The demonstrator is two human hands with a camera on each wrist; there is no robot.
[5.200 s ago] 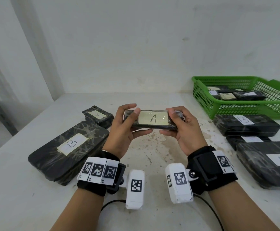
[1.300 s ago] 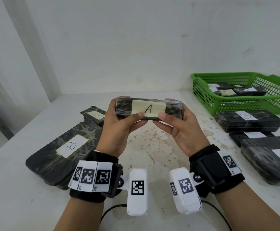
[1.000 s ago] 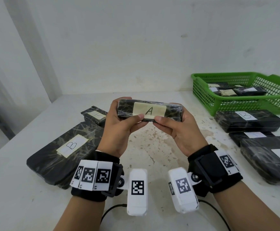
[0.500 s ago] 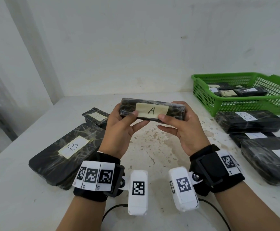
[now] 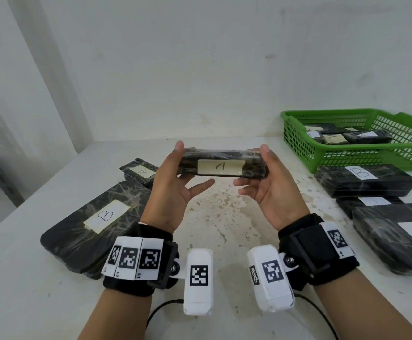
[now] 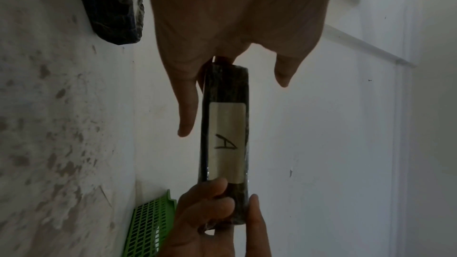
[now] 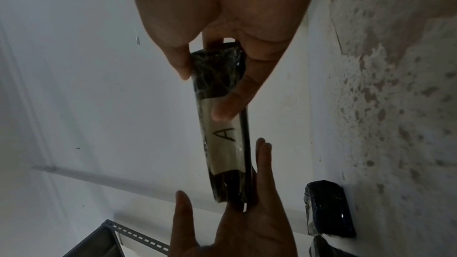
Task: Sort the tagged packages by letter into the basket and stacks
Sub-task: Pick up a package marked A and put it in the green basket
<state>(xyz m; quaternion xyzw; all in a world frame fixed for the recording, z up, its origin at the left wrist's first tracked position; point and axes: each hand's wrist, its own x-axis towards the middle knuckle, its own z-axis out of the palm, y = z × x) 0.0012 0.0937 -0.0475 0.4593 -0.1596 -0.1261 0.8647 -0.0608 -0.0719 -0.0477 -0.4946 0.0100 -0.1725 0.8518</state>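
**Label Turned Up for Reading**

Fingers of the left hand (image 5: 175, 185) and right hand (image 5: 271, 190) cup the ends of the A package (image 5: 220, 164), thumbs loose beneath, holding it above the table (image 5: 212, 229) with its tag facing the wearer, probably to check the letter before sorting toward the green basket (image 5: 298, 143).

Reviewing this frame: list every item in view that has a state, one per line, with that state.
A package: held in the air between both hands, tag facing the camera.
Left hand: holds its left end.
Right hand: grips its right end.
Green basket: on the table, holding several tagged packages.
Big B package: flat on the table, left.
Small package: lying behind it.
B packages: lying at right.
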